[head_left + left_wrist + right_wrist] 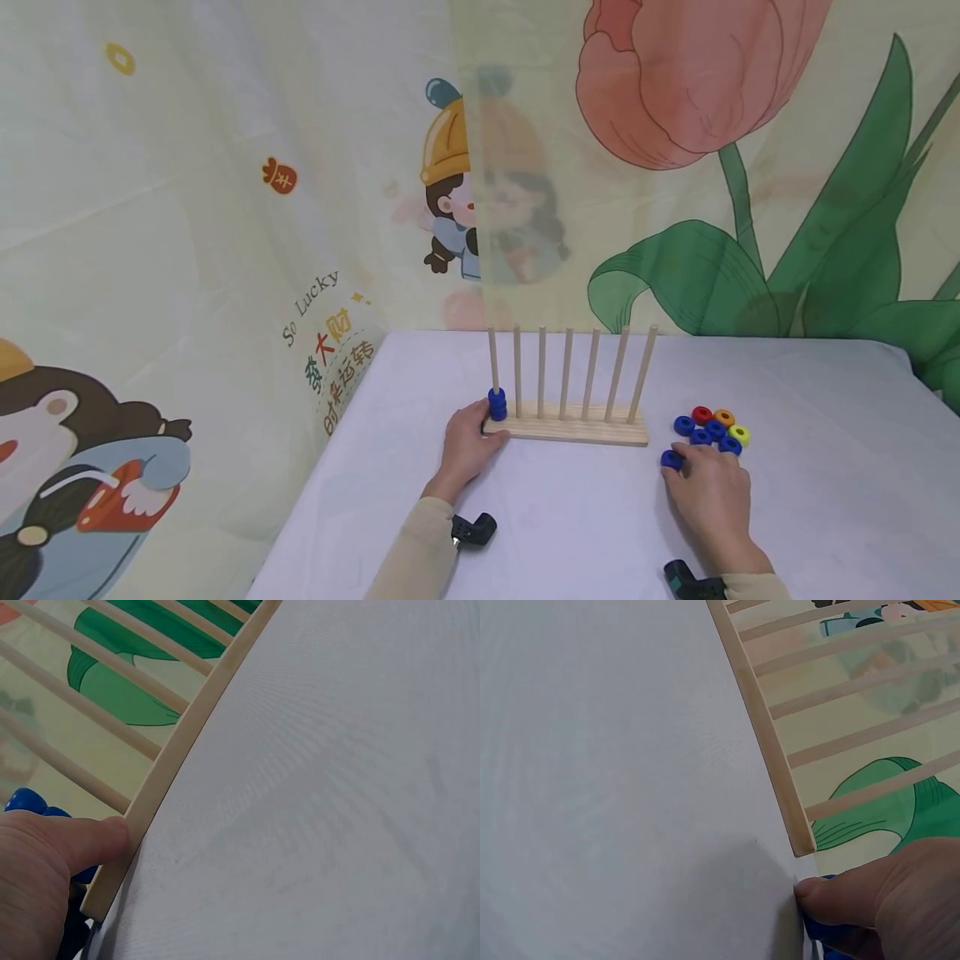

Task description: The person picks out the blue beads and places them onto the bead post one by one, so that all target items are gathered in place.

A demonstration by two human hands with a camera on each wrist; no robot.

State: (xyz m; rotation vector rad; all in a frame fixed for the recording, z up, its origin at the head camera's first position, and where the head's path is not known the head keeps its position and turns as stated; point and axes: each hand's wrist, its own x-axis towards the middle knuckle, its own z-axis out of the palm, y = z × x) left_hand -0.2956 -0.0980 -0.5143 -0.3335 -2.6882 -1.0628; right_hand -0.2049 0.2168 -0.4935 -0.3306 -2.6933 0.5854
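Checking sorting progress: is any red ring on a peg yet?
No, only blue rings sit on a peg; the red ring lies on the table.

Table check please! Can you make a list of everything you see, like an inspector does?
Surface: table under a plain white cloth.
Job's things: wooden peg rack with seven upright pegs; blue rings stacked on the leftmost peg; loose rings in blue, red, orange and yellow beside the rack.
Clutter: nothing seen.
Hands: left hand touches the rack's left end; right hand pinches a blue ring.
Cables: nothing seen.
Surroundings: cartoon and tulip curtains behind.
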